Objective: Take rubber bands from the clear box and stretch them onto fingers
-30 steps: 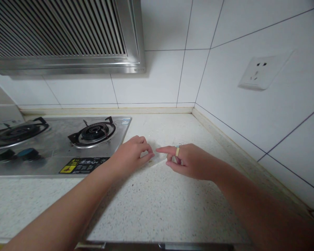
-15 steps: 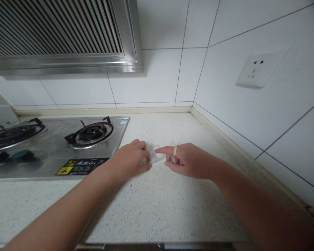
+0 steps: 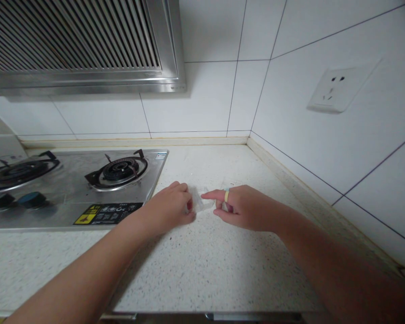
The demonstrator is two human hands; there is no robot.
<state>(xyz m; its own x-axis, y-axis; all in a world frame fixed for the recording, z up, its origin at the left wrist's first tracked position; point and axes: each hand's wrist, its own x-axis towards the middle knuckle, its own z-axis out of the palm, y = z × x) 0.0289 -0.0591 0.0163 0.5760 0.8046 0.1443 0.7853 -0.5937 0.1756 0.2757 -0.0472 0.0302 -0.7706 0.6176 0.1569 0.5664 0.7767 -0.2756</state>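
A thin, crumpled piece of clear plastic film (image 3: 202, 204) lies on the speckled white countertop (image 3: 202, 270) between my two hands. My left hand (image 3: 173, 204), at the film's left end, has curled fingers closed on its edge, thumb low near the counter. From the right comes my right hand (image 3: 245, 207), wearing a pale yellow ring (image 3: 226, 196) on the index finger. That finger points left over the film, while the thumb and the other curled fingers close at the film's right side. Their exact contact is partly hidden.
A steel gas stove (image 3: 64, 193) with two burners and knobs is set into the counter at left. Above it hangs a range hood (image 3: 121, 85). White tiled walls meet in a corner behind; a socket (image 3: 334, 90) is on the right wall.
Both hands keep almost the same place and pose. The left fingers have curled in slightly, and the view has shifted a little.
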